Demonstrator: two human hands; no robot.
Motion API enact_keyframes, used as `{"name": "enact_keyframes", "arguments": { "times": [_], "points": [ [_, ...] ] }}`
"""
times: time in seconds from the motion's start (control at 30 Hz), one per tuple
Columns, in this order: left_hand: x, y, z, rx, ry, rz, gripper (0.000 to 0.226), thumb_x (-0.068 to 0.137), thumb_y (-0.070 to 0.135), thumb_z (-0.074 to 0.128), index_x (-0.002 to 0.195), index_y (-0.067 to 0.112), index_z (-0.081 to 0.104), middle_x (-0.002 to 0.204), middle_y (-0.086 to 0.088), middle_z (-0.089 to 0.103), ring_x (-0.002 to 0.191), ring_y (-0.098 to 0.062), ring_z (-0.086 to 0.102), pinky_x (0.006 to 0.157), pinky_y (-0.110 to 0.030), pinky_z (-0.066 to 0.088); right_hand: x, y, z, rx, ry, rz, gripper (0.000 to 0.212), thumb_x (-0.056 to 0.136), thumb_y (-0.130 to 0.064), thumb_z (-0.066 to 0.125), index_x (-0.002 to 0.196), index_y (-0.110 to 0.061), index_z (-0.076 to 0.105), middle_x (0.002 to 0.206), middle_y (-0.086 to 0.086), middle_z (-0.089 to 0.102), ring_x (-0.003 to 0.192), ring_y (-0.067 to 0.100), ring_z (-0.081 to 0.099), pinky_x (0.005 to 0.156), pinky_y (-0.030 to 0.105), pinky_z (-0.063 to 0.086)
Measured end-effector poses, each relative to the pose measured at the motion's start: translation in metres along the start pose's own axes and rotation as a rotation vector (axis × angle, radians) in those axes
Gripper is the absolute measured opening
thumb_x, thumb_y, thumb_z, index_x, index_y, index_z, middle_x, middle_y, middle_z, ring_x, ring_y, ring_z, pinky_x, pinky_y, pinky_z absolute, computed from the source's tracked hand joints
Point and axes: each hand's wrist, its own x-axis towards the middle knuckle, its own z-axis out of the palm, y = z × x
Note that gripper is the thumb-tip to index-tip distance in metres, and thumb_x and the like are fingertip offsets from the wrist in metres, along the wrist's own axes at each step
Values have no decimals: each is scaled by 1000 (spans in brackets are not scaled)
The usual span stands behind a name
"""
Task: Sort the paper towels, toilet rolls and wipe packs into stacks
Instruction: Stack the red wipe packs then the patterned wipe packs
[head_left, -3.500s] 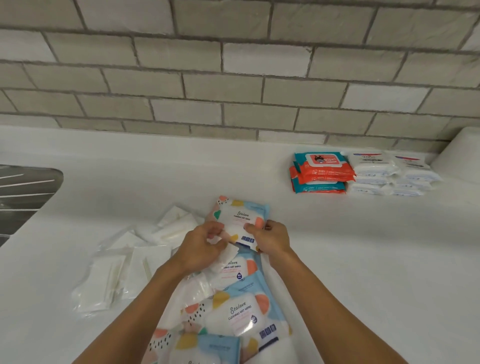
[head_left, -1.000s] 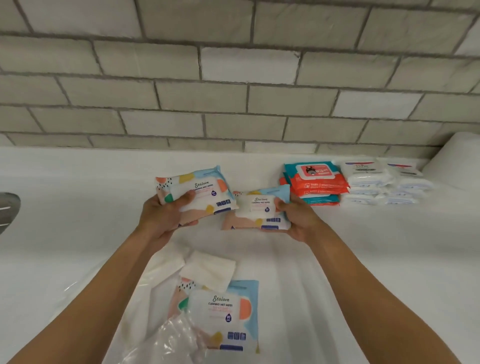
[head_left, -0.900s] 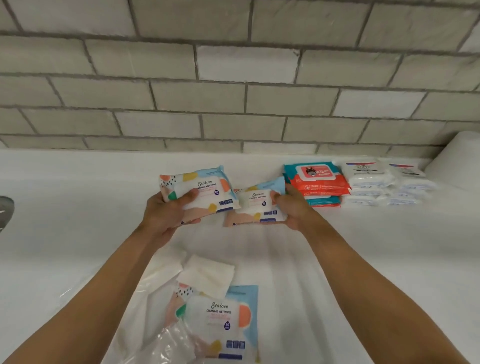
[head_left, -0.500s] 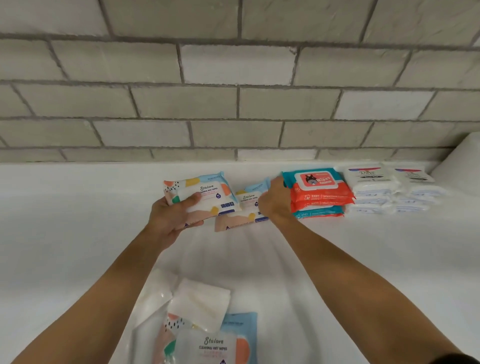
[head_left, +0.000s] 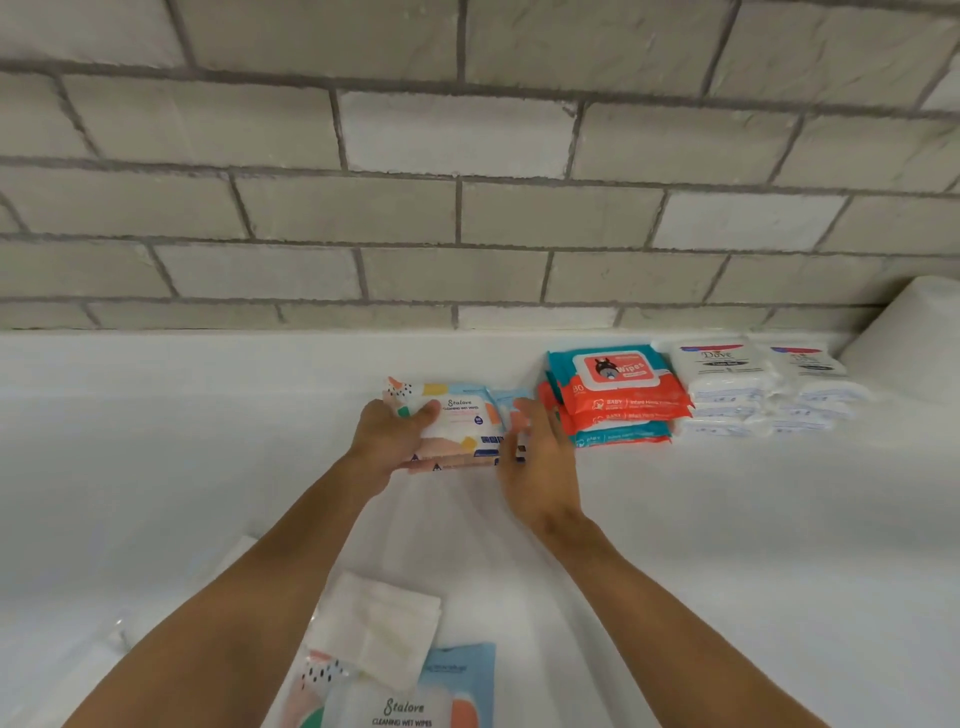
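Blue under-pack (head_left: 509, 402) seemingly behind right hand (head_left: 537, 467)

Both forearms bare, reaching forward from lower edge of view, converging ahead.

Left hand (head_left: 389, 441): wrist straight, thumb (head_left: 425, 412) laid across top of soft pastel-patterned plastic wipe pack (head_left: 465, 415), gripping its left end. Fingers hidden beneath pack.

Right hand (head_left: 537, 467): back of hand up, fingers (head_left: 524, 415) fairly straight and together, pointing forward, resting against right end of second soft pack of same pastel pattern (head_left: 508, 402). No curl round it visible. Thumb side toward left hand.

Hands close, level with each other.
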Motion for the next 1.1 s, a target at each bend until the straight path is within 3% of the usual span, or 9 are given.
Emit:
{"name": "enact_keyframes", "arguments": {
  "times": [0.07,0.17,0.27,0.4,0.5,0.53,0.6,0.73,1.1],
  "points": [
    [4,-2,10,104,43,31,49,80,38,76,115,10,55,108,-7,66,88,-23,69,57,-37,60,-12,3,3,-48,-54,-59,45,95,-25,56,138,-19,44,141,5,46,121,17,50,83,27,57],
    [5,-6,21,264,98,64,64,82,43,72,126,9,41,112,-3,55,96,-23,60,64,-33,53,-19,9,10,-291,-164,-72,48,96,-34,55,142,-29,43,156,2,30,142,27,30,104,46,46],
    [5,-9,27,364,62,68,69,85,48,67,132,8,36,123,-7,51,107,-27,56,79,-37,54,-18,10,16,-494,-105,-140,45,83,-32,75,125,-24,62,143,13,49,132,43,44,97,56,48],
    [4,-12,25,593,100,74,65,88,53,57,133,9,43,129,-14,46,123,-33,45,99,-41,43,-12,8,24,-513,-90,-205,54,66,-27,89,114,-17,67,124,16,63,115,40,61,84,49,55],
    [-8,-17,19,478,98,138,23,90,33,57,87,10,61,90,-6,62,92,-28,59,70,-30,46,-10,8,25,-539,-96,-190,61,59,-26,93,114,-19,68,121,15,66,110,37,64,77,47,58],
    [-13,-22,17,427,104,148,22,89,26,56,77,9,61,78,-3,62,80,-26,58,61,-27,42,-9,9,25,-552,-96,-176,63,57,-26,93,114,-19,69,120,15,66,109,37,65,76,47,58],
    [-21,-32,12,379,129,171,22,90,24,54,83,9,68,77,-1,67,73,-23,59,57,-25,41,-8,11,25,-578,-92,-146,67,54,-29,94,116,-20,70,120,14,67,108,36,66,78,47,58],
    [-26,-31,15,458,103,263,28,97,32,51,104,11,68,97,-4,70,90,-25,65,72,-28,48,1,13,24,-656,-103,-105,74,45,-30,97,113,-19,71,114,15,69,102,35,68,78,48,58],
    [5,-14,19,563,-84,237,39,100,36,44,109,6,67,103,-11,71,82,-21,59,69,-31,46,6,16,26,-691,-62,-38,73,45,-19,97,112,-11,70,119,20,66,103,38,67,79,46,58]
  ]
}}
